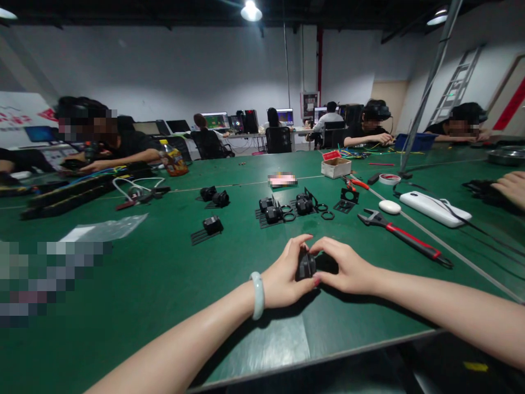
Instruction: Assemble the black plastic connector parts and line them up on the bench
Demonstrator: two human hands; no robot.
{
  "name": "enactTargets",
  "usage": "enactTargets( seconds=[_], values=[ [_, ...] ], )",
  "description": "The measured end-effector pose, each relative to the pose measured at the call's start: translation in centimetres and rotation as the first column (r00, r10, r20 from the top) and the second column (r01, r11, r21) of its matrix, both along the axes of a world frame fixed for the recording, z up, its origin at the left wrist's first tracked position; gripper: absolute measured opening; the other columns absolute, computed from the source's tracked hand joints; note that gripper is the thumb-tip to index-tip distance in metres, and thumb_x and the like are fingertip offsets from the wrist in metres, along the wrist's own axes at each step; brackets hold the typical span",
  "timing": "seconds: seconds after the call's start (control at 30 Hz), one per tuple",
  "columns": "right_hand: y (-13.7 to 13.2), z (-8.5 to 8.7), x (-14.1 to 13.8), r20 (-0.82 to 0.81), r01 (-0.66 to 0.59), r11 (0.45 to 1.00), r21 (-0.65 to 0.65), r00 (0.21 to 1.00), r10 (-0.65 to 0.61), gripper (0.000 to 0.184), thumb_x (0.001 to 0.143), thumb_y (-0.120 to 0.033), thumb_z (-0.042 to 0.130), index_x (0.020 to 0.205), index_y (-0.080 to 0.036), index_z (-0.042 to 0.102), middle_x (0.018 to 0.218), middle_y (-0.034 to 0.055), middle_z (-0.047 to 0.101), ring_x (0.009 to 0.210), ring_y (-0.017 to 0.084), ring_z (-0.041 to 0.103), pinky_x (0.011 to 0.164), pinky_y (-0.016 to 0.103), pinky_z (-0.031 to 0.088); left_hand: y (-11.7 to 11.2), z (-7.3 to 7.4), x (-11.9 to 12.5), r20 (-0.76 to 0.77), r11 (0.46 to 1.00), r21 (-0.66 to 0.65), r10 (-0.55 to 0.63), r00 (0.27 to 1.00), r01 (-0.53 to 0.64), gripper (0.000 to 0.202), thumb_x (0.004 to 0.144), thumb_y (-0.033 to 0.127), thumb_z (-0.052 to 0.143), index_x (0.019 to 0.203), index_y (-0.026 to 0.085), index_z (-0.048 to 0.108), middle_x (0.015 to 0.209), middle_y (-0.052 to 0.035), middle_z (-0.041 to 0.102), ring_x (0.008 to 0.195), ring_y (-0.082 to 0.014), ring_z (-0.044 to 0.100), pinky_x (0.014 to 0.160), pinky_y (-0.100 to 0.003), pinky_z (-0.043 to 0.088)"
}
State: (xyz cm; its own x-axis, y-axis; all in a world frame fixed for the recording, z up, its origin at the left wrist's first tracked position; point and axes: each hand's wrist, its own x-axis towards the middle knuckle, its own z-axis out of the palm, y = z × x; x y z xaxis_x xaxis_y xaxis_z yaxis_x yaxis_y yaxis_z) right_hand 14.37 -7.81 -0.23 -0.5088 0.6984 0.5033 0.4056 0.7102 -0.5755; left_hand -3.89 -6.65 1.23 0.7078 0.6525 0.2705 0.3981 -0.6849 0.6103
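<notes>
My left hand [285, 273] and my right hand [348, 268] meet over the green table [164, 284], near its front edge. Together they grip a small black round part [305, 266]; fingers of both hands curl around it. A pale bangle [258, 294] sits on my left wrist. Just beyond my hands lie several similar black parts on bracket plates [273, 212], with loose black rings [328, 215] beside them.
A red-handled adjustable wrench [404, 235] lies to the right, near a white oval object [389, 207] and a white flat device [435, 208]. A small cardboard box [335, 167] and tape roll [389, 179] sit farther back. A plastic bag [110, 227] lies left. Other people sit around the table.
</notes>
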Motion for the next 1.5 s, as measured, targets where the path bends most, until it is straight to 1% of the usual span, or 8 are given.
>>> enactTargets(
  seconds=[0.2,0.33,0.57,0.87,1.07,1.2,1.33,1.5],
  values=[
    [0.3,-0.2,0.2,-0.004,-0.003,1.000,-0.021,1.000,0.003,0.031,0.067,-0.020,0.060,0.095,-0.017,0.049,0.091,0.0066,0.056,0.086,0.019,0.051,0.076,0.031,0.040,0.1,-0.2,0.1,-0.008,1.000,-0.012,0.011,1.000,-0.011,0.068,0.067,0.020,0.057,0.121,0.017,0.015,0.108,-0.0090,0.035,0.100,-0.0199,0.039,0.087,-0.038,0.035],
    [0.4,-0.3,0.2,-0.002,0.000,1.000,-0.031,1.000,0.000,0.028,0.068,-0.020,0.059,0.095,-0.016,0.050,0.091,0.0063,0.056,0.085,0.018,0.051,0.075,0.030,0.040,-0.1,-0.4,0.2,0.015,0.999,-0.024,0.027,1.000,-0.026,0.069,0.066,0.020,0.057,0.121,0.017,0.015,0.107,-0.0087,0.035,0.100,-0.0197,0.040,0.087,-0.039,0.034],
    [0.6,-0.5,0.3,0.076,0.047,0.999,-0.020,0.996,-0.046,0.026,0.071,-0.024,0.058,0.095,-0.016,0.051,0.090,0.0058,0.058,0.084,0.018,0.052,0.075,0.032,0.039,0.0,-0.6,0.3,0.022,0.999,-0.012,0.034,0.999,-0.034,0.070,0.066,0.020,0.058,0.121,0.016,0.016,0.108,-0.0095,0.035,0.102,-0.0205,0.038,0.088,-0.039,0.034],
    [0.8,-0.4,0.3,0.103,0.032,0.999,-0.020,0.994,-0.030,0.026,0.071,-0.025,0.057,0.095,-0.016,0.050,0.092,0.0063,0.057,0.086,0.019,0.051,0.075,0.032,0.038,0.0,-0.5,0.2,0.036,1.000,-0.003,0.025,0.999,-0.025,0.069,0.066,0.021,0.057,0.122,0.016,0.016,0.109,-0.0102,0.035,0.102,-0.0211,0.039,0.088,-0.040,0.034],
    [0.6,0.4,0.8,0.206,0.008,1.000,-0.021,0.979,-0.004,0.032,0.070,-0.030,0.057,0.098,-0.017,0.048,0.099,0.0074,0.053,0.092,0.020,0.047,0.079,0.035,0.036,-0.1,-0.3,0.3,0.009,1.000,0.008,0.014,1.000,-0.014,0.067,0.068,0.021,0.056,0.122,0.016,0.016,0.111,-0.0111,0.034,0.103,-0.0213,0.038,0.089,-0.040,0.034],
    [0.8,0.3,1.2,0.227,0.007,1.000,0.005,0.974,-0.008,0.037,0.067,-0.030,0.060,0.100,-0.017,0.046,0.100,0.0079,0.052,0.094,0.021,0.045,0.080,0.037,0.035,0.0,-0.3,0.2,-0.016,1.000,0.012,0.000,1.000,0.000,0.070,0.067,0.022,0.056,0.123,0.015,0.014,0.113,-0.0119,0.034,0.105,-0.0226,0.037,0.089,-0.040,0.033],
    [1.0,0.0,1.2,0.220,-0.026,1.000,0.015,0.975,0.022,0.042,0.063,-0.027,0.063,0.099,-0.017,0.045,0.100,0.0071,0.051,0.094,0.021,0.045,0.080,0.036,0.036,0.1,-0.2,0.0,-0.030,1.000,0.009,-0.014,0.999,0.014,0.071,0.068,0.024,0.056,0.123,0.015,0.013,0.113,-0.0124,0.034,0.104,-0.0227,0.038,0.088,-0.040,0.034],
    [1.0,0.1,1.1,0.171,0.001,1.000,0.005,0.985,-0.002,0.041,0.063,-0.026,0.064,0.098,-0.017,0.045,0.100,0.0068,0.051,0.094,0.020,0.045,0.080,0.035,0.037,0.2,-0.2,-0.1,-0.027,1.000,0.011,-0.021,0.999,0.022,0.070,0.068,0.024,0.057,0.123,0.016,0.015,0.112,-0.0119,0.036,0.103,-0.0226,0.040,0.087,-0.041,0.035]
  ],
)
